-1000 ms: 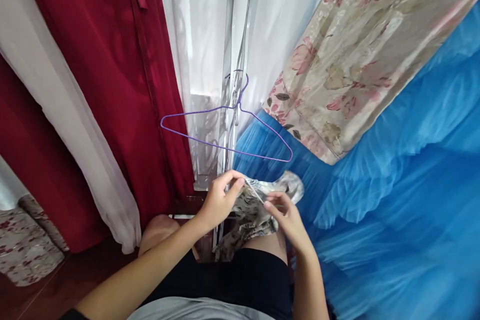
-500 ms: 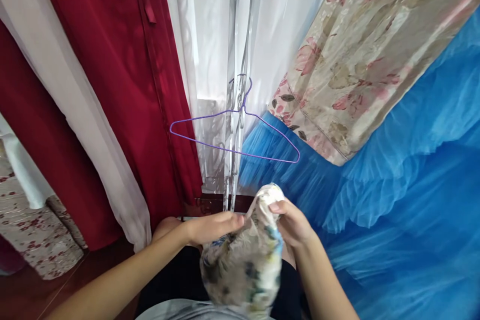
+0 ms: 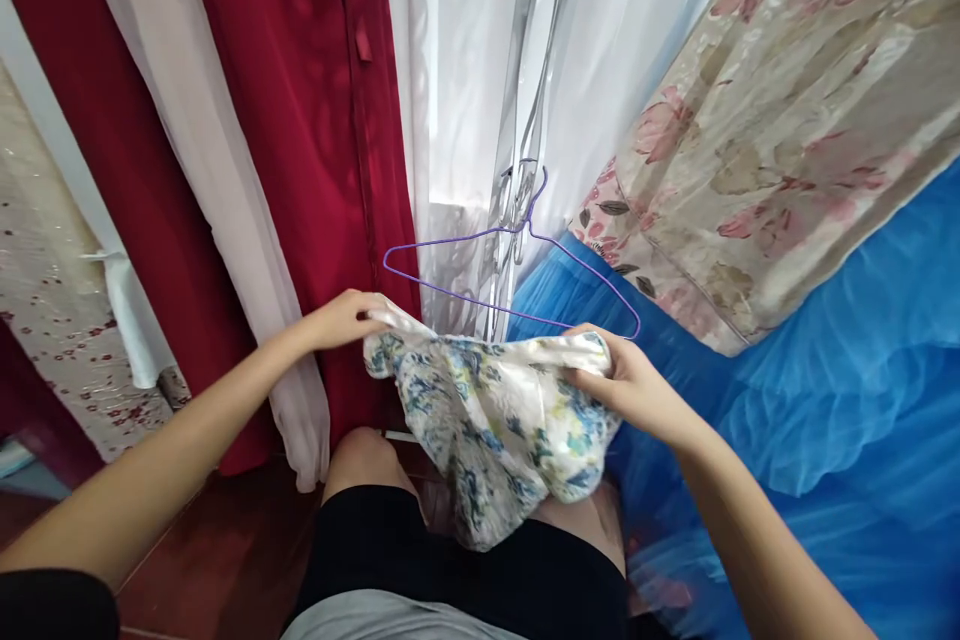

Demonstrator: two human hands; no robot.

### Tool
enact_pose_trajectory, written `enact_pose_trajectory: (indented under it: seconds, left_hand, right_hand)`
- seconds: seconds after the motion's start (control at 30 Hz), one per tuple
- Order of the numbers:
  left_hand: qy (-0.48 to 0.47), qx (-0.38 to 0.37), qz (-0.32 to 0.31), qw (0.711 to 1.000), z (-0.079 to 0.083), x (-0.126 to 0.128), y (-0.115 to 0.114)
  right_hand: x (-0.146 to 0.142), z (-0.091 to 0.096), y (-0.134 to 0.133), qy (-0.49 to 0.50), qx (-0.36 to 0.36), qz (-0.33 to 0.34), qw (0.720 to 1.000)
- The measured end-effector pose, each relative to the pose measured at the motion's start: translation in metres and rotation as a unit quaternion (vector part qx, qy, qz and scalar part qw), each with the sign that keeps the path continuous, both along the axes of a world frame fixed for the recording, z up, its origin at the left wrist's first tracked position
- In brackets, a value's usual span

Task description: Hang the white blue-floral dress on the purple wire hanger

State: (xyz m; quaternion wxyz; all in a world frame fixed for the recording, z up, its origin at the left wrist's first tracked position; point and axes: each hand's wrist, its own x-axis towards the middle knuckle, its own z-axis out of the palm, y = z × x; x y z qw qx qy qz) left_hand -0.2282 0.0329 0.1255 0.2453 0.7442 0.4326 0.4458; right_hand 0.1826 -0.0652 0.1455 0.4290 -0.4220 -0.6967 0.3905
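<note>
A small floral garment [image 3: 491, 420], white with blue and green flowers, is stretched between my two hands above my lap. My left hand [image 3: 341, 317] is closed on its left top corner. My right hand [image 3: 626, 385] is closed on its right top corner. Just behind the cloth an empty purple wire hanger [image 3: 510, 270] hangs by its hook from a metal window grille [image 3: 525, 150]. My knees and black shorts [image 3: 457, 560] show below the garment.
Red curtains [image 3: 300, 120] and a white sheer curtain [image 3: 195, 160] hang at the left. A floral bed cover [image 3: 787, 140] over blue tulle [image 3: 825, 400] fills the right. Dark wooden floor [image 3: 217, 570] lies below left.
The garment was bunched between my hands over my lap; now my hands have moved apart and up, spreading it wide just below the hanger.
</note>
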Motion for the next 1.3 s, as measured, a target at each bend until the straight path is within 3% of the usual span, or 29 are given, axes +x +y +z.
enact_pose_trajectory:
  seconds: [0.1, 0.2, 0.3, 0.4, 0.5, 0.63, 0.8, 1.03, 1.17, 1.3]
  left_hand:
    - [0.113, -0.001, -0.066, 0.991, 0.034, -0.022, 0.026]
    - [0.113, 0.071, -0.004, 0.991, 0.062, -0.025, 0.035]
    - [0.145, 0.148, 0.024, 0.978, 0.083, -0.004, 0.027]
    - [0.177, 0.189, 0.019, 0.966, 0.096, 0.035, 0.016]
    - [0.160, 0.195, 0.016, 0.968, 0.095, 0.076, 0.014]
    - [0.130, 0.242, 0.027, 0.961, 0.075, 0.108, 0.026]
    - [0.096, 0.258, 0.053, 0.960, 0.051, 0.118, 0.039]
    - [0.114, 0.252, 0.065, 0.959, 0.052, 0.128, 0.050]
    - [0.118, 0.241, 0.034, 0.963, 0.049, 0.128, 0.053]
    - [0.104, 0.232, 0.012, 0.967, 0.053, 0.123, 0.051]
  right_hand:
    - [-0.014, -0.014, 0.030, -0.019, 0.066, -0.025, 0.997]
    - [-0.021, -0.027, 0.060, -0.057, 0.122, -0.083, 0.987]
    - [-0.024, -0.038, 0.076, -0.146, 0.139, -0.140, 0.969]
    - [-0.029, -0.046, 0.074, -0.170, 0.140, -0.143, 0.965]
    - [-0.029, -0.049, 0.063, -0.133, 0.154, -0.100, 0.974]
    - [-0.019, -0.045, 0.052, -0.077, 0.167, -0.054, 0.982]
    - [-0.009, -0.040, 0.052, -0.072, 0.172, -0.053, 0.981]
    - [-0.013, -0.041, 0.051, -0.084, 0.178, -0.054, 0.979]
    - [-0.001, -0.046, 0.038, -0.070, 0.213, -0.136, 0.965]
    - [0.035, -0.038, 0.033, -0.037, 0.277, -0.304, 0.911]
